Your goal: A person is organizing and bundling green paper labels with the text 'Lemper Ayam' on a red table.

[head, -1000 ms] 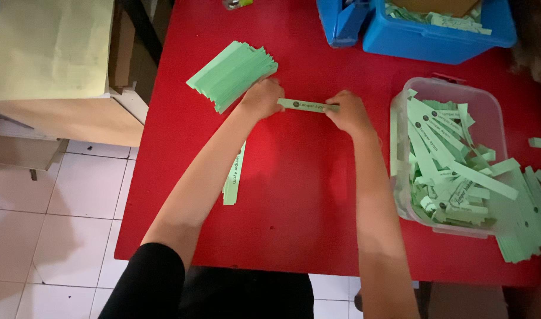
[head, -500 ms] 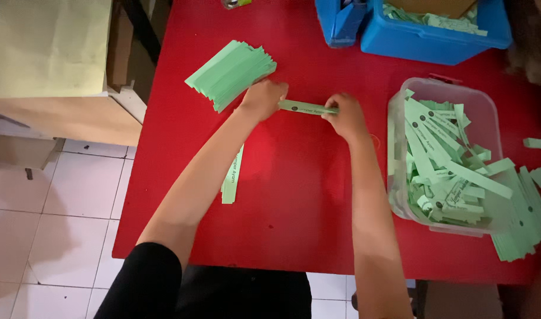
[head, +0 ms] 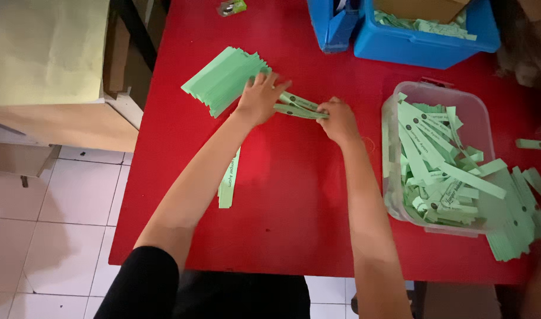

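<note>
Person's at the red bench (head: 294, 195), both arms out over it. Right hand (head: 339, 121) is pinched shut on one end of a few green paper strips (head: 300, 106); left hand (head: 260, 97) lies on the other end w/ fingers spread flat, pressing rather than gripping. Strips run between the two hands, tilted a bit, just beside the fanned green stack (head: 226, 80) at the left hand's far side.

To do this bit well, I'd say: keep the strips squared, ends flush, before they meet the stack, else the fan gets ragged. Left palm should hold the stack down so it doesn't skid on the smooth top. Light pinch on the right; thin paper creases easily.

Another pair of strips (head: 229, 180) lies partly under the left forearm, near the bench edge, so an elbow could knock it off. Clear tub (head: 435, 156) of loose strips sits to the right, some spilled beside it. Blue bins (head: 424, 35) at the back.
</note>
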